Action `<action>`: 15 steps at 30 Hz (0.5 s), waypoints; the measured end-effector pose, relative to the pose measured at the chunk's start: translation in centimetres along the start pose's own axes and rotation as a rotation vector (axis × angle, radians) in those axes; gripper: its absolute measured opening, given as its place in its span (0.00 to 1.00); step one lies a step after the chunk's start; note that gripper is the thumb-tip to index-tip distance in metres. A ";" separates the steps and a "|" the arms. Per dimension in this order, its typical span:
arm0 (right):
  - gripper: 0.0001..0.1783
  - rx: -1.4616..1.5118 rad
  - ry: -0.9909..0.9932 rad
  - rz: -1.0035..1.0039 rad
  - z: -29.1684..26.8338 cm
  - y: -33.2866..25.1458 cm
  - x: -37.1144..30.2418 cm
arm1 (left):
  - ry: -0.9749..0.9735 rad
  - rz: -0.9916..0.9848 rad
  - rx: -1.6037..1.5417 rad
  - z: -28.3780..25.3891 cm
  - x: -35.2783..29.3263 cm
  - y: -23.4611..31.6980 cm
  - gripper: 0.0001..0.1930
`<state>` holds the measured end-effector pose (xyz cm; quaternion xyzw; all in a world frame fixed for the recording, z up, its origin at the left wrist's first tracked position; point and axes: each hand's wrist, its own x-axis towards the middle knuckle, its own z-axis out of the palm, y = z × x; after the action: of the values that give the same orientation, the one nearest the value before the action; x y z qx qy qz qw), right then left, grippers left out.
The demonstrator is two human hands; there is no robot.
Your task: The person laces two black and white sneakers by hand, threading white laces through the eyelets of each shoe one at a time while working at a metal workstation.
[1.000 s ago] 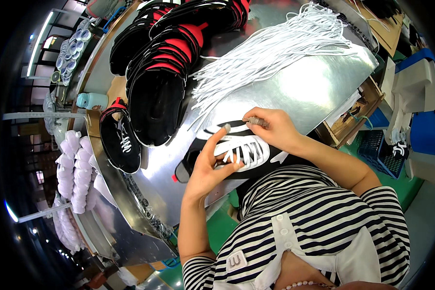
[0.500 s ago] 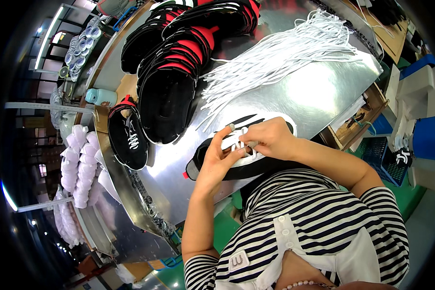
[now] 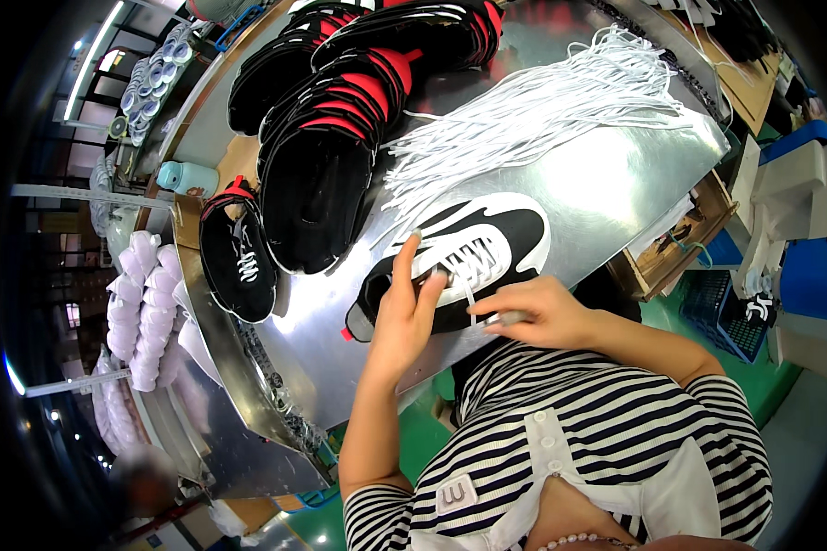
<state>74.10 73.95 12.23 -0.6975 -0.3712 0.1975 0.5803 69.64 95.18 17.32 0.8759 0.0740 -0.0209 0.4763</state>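
A black and white shoe upper (image 3: 522, 234) lies on the metal table in front of me, its red heel tab toward the left. White lacing crosses its eyelets. My left hand (image 3: 402, 321) grips the upper at the ankle opening, thumb by the lacing and index finger stretched along the far side; its other fingers are hidden. Between the closed fingertips of my right hand (image 3: 544, 314) is a white shoelace (image 3: 471, 303), drawn out from the lacing toward my body.
Nested black and red shoe uppers (image 3: 317, 184) stand at the back left. Beside them lies one laced upper (image 3: 239, 253). A spread bundle of white laces (image 3: 533, 101) covers the far part of the metal table (image 3: 606, 170). A light blue bottle (image 3: 188, 177) is at far left, an open wooden drawer (image 3: 675, 239) at right.
My right hand has moved from over the lacing toward my body, drawing the shoelace out. My left hand has shifted off the lacing, so more of the shoe upper shows.
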 end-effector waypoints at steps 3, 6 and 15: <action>0.12 0.271 0.130 0.351 -1.1 1.3 -1.2 | -0.018 0.003 0.041 -0.3 -3.0 -0.8 0.27; 0.14 0.270 0.053 0.515 -0.4 0.1 -0.1 | 0.061 0.065 0.159 0.9 -4.2 -1.5 0.19; 0.08 0.340 0.254 0.358 1.7 -0.6 2.8 | 0.114 0.063 0.069 1.2 -3.1 -1.4 0.13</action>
<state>74.55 77.19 12.82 -0.6638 -0.1281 0.2672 0.6867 66.41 94.61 15.84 0.8935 0.0728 0.0412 0.4412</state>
